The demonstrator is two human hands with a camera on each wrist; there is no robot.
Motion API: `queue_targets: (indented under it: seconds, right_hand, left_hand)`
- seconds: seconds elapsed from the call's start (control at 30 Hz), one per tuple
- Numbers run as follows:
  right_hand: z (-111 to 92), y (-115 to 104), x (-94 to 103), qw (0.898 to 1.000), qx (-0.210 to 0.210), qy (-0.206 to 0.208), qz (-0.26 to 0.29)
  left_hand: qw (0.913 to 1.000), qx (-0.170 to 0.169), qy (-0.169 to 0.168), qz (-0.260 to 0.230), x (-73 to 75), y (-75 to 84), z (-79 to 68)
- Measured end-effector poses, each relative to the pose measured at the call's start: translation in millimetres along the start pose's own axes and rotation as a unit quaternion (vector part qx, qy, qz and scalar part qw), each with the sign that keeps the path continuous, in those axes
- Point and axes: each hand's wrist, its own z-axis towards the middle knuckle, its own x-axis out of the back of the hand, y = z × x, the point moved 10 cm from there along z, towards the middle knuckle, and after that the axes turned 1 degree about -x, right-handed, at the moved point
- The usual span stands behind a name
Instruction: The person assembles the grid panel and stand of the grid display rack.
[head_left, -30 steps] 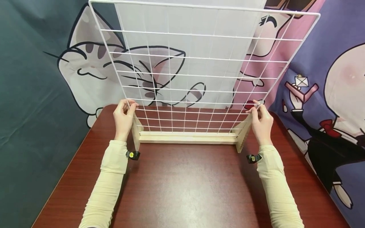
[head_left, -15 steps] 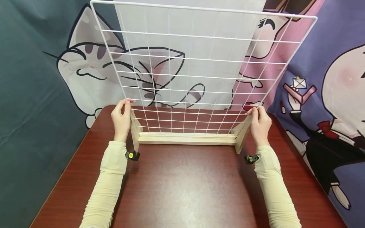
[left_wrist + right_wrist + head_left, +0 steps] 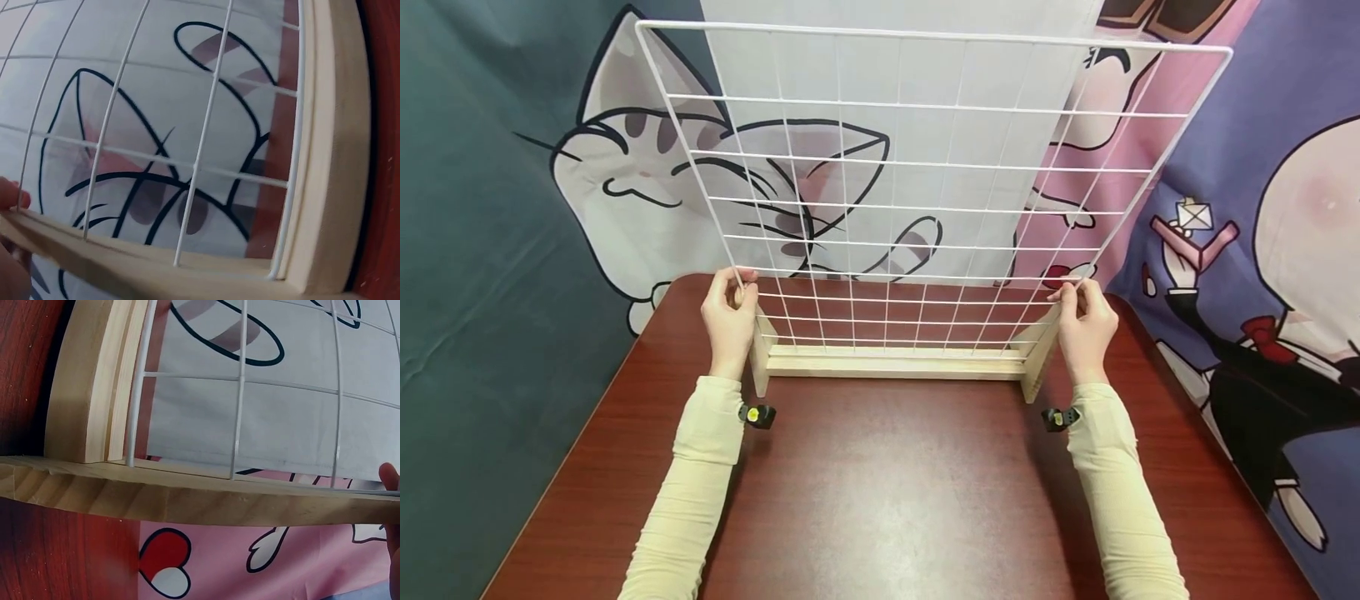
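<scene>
A white wire grid panel (image 3: 867,203) stands upright, leaning away, its lower edge in a pale wooden base (image 3: 895,367) with a side board at each end. My left hand (image 3: 730,321) pinches the panel's left edge wire at the top of the left side board (image 3: 119,262). On the other side my right hand (image 3: 1086,329) pinches the right edge, thumb and fingers at the top of the right side board (image 3: 206,501). In both wrist views the lower wire runs along the grooved rail. Only fingertips show at the frame edges there.
The base stands towards the back of a reddish-brown table (image 3: 895,483). Behind it hangs a cloth printed with a cartoon cat (image 3: 647,183), and a white sheet (image 3: 955,75) shows through the grid. Another cartoon cloth (image 3: 1262,250) hangs on the right.
The panel's top edge has come down, more on its left, and looks more level. My left hand has shifted slightly right and down; my right hand has dipped a little.
</scene>
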Motion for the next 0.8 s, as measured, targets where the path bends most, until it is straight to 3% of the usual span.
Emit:
queue_targets:
  seconds: [0.17, 0.3, 0.47, 0.67, 0.8]
  right_hand:
    - [0.2, -1.4, -5.5, 1.000, 0.008, -0.006, 0.011]
    - [0.0, -0.5, -7.2, 1.000, 0.003, -0.002, 0.028]
    - [0.2, 1.4, -6.5, 0.999, -0.009, 0.008, 0.030]
    - [-5.6, -19.9, -1.8, 0.998, -0.021, 0.053, 0.015]
    - [-11.5, -7.7, -0.1, 0.995, -0.045, 0.086, -0.002]
  left_hand:
    - [0.9997, 0.006, 0.024, -0.007, 3.1, -7.6, -4.0]
    - [0.9992, -0.009, 0.038, 0.002, 5.0, -7.7, -6.6]
    - [0.9990, -0.003, 0.039, -0.022, 1.7, -13.2, -8.3]
    - [0.9970, 0.024, 0.014, -0.072, -9.3, -21.5, -8.5]
    - [0.9959, 0.037, 0.024, -0.079, -11.3, -27.4, -12.1]
